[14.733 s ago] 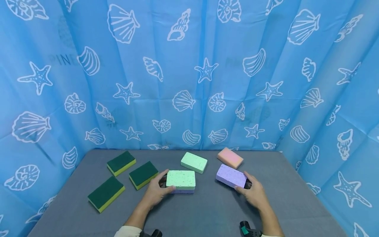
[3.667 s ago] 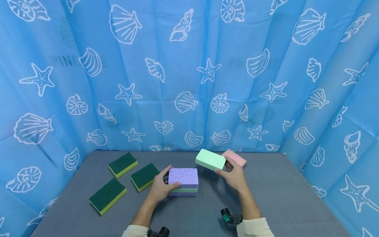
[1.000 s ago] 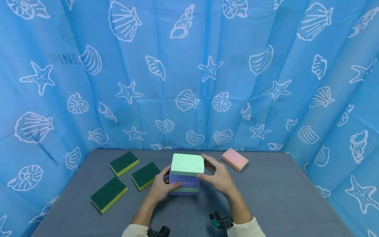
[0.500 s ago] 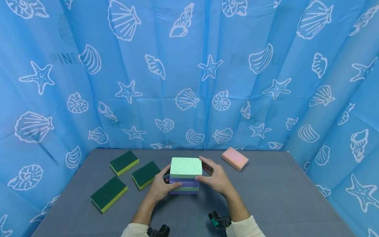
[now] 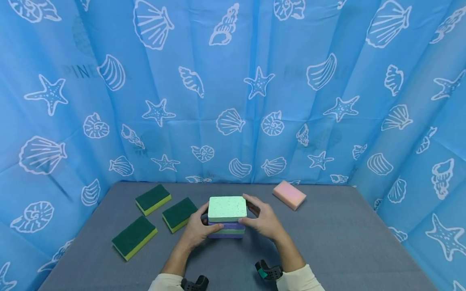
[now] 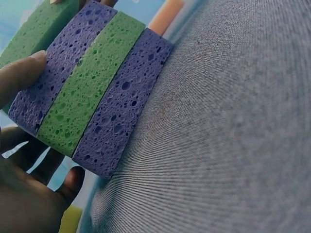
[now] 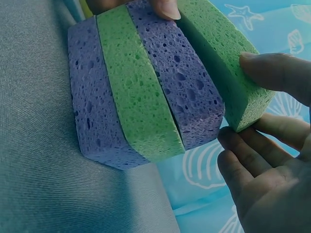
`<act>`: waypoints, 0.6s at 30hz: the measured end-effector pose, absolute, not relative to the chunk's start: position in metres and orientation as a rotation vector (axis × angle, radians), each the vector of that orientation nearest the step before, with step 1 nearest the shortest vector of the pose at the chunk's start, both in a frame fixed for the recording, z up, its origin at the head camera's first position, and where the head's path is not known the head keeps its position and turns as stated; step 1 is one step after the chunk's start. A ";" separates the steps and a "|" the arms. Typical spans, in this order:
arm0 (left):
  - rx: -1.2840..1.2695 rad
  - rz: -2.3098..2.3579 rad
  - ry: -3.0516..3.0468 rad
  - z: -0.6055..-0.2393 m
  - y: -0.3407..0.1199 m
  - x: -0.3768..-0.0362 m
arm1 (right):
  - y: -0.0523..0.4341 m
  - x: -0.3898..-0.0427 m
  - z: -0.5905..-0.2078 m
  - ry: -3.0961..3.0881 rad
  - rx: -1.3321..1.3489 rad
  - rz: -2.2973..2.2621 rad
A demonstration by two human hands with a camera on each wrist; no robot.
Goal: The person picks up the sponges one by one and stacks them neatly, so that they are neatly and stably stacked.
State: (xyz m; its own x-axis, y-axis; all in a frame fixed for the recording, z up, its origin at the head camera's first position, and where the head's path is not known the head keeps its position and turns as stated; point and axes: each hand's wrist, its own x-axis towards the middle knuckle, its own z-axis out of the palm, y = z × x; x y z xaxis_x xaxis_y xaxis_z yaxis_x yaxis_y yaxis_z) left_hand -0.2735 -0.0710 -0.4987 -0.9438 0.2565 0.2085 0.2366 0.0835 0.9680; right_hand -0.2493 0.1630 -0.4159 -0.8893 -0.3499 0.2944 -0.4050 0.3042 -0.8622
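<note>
In the middle of the table a stack of sponges stands between the hands: a bottom purple sponge point(image 6: 124, 107), a middle green sponge point(image 6: 92, 82) and an upper purple sponge point(image 7: 180, 73). My left hand point(image 5: 196, 230) steadies it from the left, thumb on the upper purple sponge's near side, fingers at its left end and back. My right hand point(image 5: 266, 220) pinches a light green sponge point(image 5: 227, 208) by its right end, just above the stack. In the right wrist view this sponge is tilted, a wedge-shaped gap separating it from the purple one.
Several other sponges lie on the grey cloth: dark green and yellow scouring sponges point(image 5: 134, 237) on the left and a pink sponge point(image 5: 289, 195) at the back right. A blue shell-print curtain point(image 5: 233, 101) hangs behind the table.
Since the oldest frame, a purple sponge has been added to the stack. My right hand has brought the second green sponge left from the back and lowered it over the stack; my left hand stays there.
</note>
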 end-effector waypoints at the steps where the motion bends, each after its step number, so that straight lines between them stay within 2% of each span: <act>1: 0.524 2.050 2.303 -0.499 -0.071 -0.274 | 0.163 -0.250 -0.416 -2.499 0.721 1.674; 11: 0.528 2.043 2.322 -0.498 -0.071 -0.273 | 0.169 -0.269 -0.451 -2.495 0.727 1.623; 18: 0.501 2.009 2.368 -0.499 -0.072 -0.274 | 0.171 -0.272 -0.457 -2.507 0.706 1.644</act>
